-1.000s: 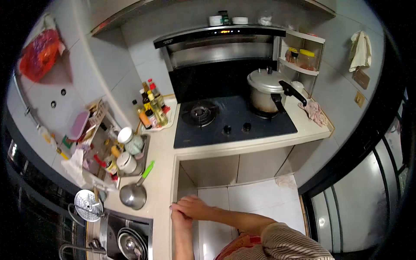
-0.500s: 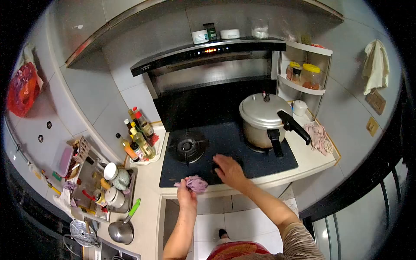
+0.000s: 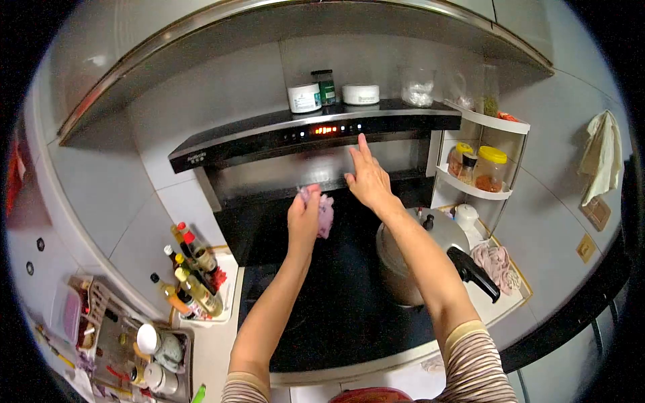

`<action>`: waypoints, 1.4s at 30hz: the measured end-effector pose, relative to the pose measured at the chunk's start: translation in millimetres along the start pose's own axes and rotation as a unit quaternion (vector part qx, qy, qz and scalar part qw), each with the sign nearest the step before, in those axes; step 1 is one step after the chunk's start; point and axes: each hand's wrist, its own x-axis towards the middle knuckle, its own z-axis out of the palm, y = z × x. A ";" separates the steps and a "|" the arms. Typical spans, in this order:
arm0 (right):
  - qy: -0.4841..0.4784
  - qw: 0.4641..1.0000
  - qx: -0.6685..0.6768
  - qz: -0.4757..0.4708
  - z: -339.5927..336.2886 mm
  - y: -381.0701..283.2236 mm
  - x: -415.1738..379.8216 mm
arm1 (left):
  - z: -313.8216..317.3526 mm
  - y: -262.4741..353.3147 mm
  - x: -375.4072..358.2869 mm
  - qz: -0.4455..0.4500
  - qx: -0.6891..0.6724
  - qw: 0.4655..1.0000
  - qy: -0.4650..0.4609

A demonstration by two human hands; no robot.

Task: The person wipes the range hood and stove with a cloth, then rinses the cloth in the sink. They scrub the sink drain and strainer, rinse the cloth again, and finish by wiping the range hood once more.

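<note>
My right hand (image 3: 371, 176) is raised to the range hood (image 3: 248, 138), its index finger stretched up to the row of lit buttons on the front panel. The other fingers are apart and hold nothing. Lower and to the left, my left hand (image 3: 304, 216) is closed on a crumpled pinkish-purple cloth (image 3: 324, 216), which hangs down over the black stove top (image 3: 336, 302). Beside my right forearm stands a pressure cooker (image 3: 400, 265) with black handles, partly hidden by that arm.
Sauce bottles (image 3: 198, 295) crowd a white tray on the left. White tubs (image 3: 361, 94) and jars line the hood's top. A corner shelf (image 3: 474, 185) holds yellow-lidded jars. Another cloth (image 3: 494, 265) lies right of the cooker.
Both hands have risen from the stove's front edge, the right one up to the hood panel. The cloth has come up with my left hand. The view has tilted upward.
</note>
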 end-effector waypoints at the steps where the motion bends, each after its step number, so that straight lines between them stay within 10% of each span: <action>1: -0.004 1.000 -0.005 0.009 3.4 5.1 12.0 | 8.7 -8.1 18.5 0.009 -0.018 1.000 0.000; 10: -0.079 0.995 -0.044 0.045 19.2 20.8 38.1 | 19.6 -27.8 40.6 0.005 0.046 0.998 0.030; 14: -0.188 0.955 0.203 0.109 2.2 -16.4 22.1 | 15.9 -33.0 44.0 -0.002 -0.041 0.997 0.063; 16: -0.217 0.853 0.473 0.031 11.7 -29.3 -1.8 | 18.3 -16.9 30.3 0.001 -0.070 0.994 0.080; 22: -0.056 0.898 0.431 -0.075 20.7 -11.9 -30.0 | 20.5 0.4 12.7 -0.098 -0.199 0.974 0.053; 26: 0.000 0.952 0.306 0.006 4.8 30.6 -18.5 | 54.7 0.8 5.1 -0.117 -0.084 0.989 0.029; 28: 0.059 0.898 0.410 0.147 -43.4 38.7 -6.7 | 60.3 0.6 1.5 -0.160 -0.062 0.985 0.018; 34: 0.411 0.897 0.071 0.147 -33.2 157.7 59.2 | 3.4 -1.6 -19.0 -0.170 -0.009 0.985 0.020; 42: 0.427 0.882 0.183 0.072 76.5 11.2 90.2 | -113.2 -17.4 -32.9 -0.174 0.012 0.974 0.146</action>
